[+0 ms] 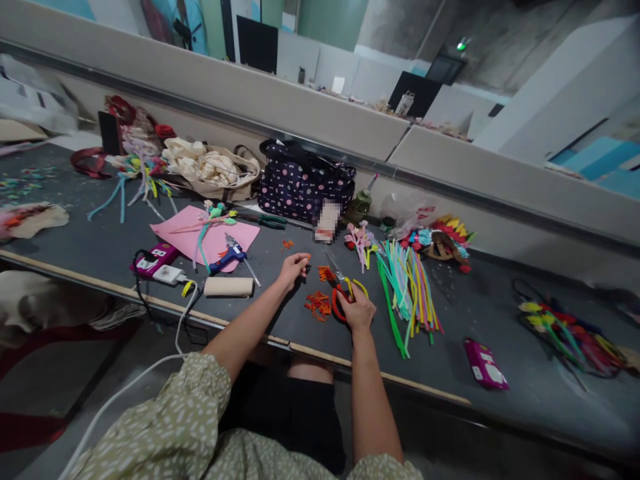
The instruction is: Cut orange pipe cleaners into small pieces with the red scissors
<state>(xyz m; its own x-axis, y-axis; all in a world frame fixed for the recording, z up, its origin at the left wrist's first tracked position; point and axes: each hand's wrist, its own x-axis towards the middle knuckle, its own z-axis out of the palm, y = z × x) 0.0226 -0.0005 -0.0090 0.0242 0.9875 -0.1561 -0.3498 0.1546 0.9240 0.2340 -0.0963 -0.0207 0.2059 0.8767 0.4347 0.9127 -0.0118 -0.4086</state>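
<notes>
My right hand (361, 308) is closed round the handles of a pair of scissors (340, 275), red on one side and yellow on the other, their blades pointing away from me and apart. Left of the scissors, my left hand (294, 268) is pinched, with a tiny bit of orange showing at its fingertips. Small orange pieces (319, 305) lie in a heap between my hands, with more beside the blades and a few beyond my left hand. Colourful pipe cleaners (410, 287) lie in a bundle to the right of my right hand.
A blue glue gun (229, 257) rests on pink paper (245, 235) at left, near a beige roll (229, 287) and a white cable (183, 320). A dotted bag (285, 183) stands behind. Purple packs (485, 363) lie at right and left.
</notes>
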